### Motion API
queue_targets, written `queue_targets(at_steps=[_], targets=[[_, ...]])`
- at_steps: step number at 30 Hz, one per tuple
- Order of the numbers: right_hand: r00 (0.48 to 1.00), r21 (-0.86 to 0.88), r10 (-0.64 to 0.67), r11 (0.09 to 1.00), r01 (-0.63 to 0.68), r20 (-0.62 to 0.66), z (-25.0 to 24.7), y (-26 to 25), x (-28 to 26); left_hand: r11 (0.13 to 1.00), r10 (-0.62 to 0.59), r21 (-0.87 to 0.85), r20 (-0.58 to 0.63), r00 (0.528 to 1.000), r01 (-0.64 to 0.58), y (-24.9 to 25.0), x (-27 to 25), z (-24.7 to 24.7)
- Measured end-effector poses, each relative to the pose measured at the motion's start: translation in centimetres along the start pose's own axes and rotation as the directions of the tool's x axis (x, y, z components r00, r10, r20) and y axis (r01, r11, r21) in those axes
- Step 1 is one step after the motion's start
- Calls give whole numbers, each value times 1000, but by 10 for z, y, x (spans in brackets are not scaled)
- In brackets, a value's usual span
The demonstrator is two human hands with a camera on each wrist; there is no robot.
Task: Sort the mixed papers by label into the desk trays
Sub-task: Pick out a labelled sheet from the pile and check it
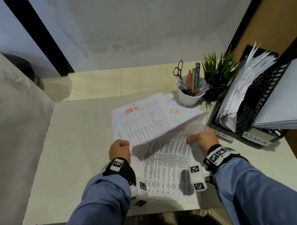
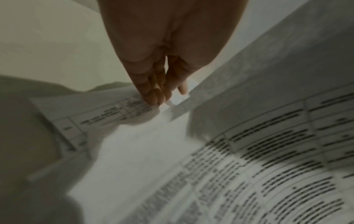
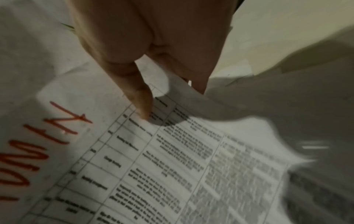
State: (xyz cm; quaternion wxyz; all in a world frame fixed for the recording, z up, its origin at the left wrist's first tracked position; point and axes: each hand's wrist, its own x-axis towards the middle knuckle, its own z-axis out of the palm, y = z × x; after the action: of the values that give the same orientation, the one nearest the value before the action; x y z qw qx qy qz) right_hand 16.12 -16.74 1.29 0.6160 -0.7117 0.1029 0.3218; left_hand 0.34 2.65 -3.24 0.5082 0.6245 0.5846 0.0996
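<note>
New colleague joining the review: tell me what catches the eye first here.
Both hands, left hand and right hand, grip a curling printed sheet at the desk's centre. Behind it lie papers marked ADMIN and HR in red. At right stand black trays stuffed with paper.

Head view: from above the desk's [image 1: 82, 143] near edge, facing forward and down; takes in both sleeves, papers [image 1: 145, 120], trays [image 1: 259, 97] at the right edge, back wall.
Left wrist view: very near, along the left hand [image 2: 162, 60] toward its fingertips [image 2: 153, 97] on a printed sheet [image 2: 268, 166]; blurred.
Right wrist view: very near, along the right hand [image 3: 153, 45] onto a sheet [image 3: 172, 159] lettered in red; blurred at the right.
Shared: lifted sheet and printed page beneath, seen in all three.
</note>
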Motion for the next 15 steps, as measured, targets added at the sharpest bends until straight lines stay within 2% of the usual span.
queue_targets(at_steps=[1, 4, 7, 11, 13, 15], targets=[[1000, 86, 3, 996, -4, 20, 2, 2, -2, 998, -4, 57, -29, 1000, 6, 3, 4, 1], [999, 239, -19, 971, 9, 37, 6, 11, -3, 992, -60, 109, 10, 998, 59, 6, 12, 5], [998, 207, -19, 978, 7, 54, 4, 14, -3, 985, -128, 114, 13, 992, 125, 4, 12, 7], [998, 44, -32, 999, 30, 46, 4, 20, 9, 984, -91, 159, 41, 995, 84, 1, 13, 9], [999, -17, -23, 1000, 24, 46, 4, 22, 12, 984, -81, 162, 10, 997, 78, 2, 13, 8], [999, 21, -7, 1000, 6, 51, 4, 19, 9, 986, -63, 155, -34, 997, 68, 4, 14, 8]])
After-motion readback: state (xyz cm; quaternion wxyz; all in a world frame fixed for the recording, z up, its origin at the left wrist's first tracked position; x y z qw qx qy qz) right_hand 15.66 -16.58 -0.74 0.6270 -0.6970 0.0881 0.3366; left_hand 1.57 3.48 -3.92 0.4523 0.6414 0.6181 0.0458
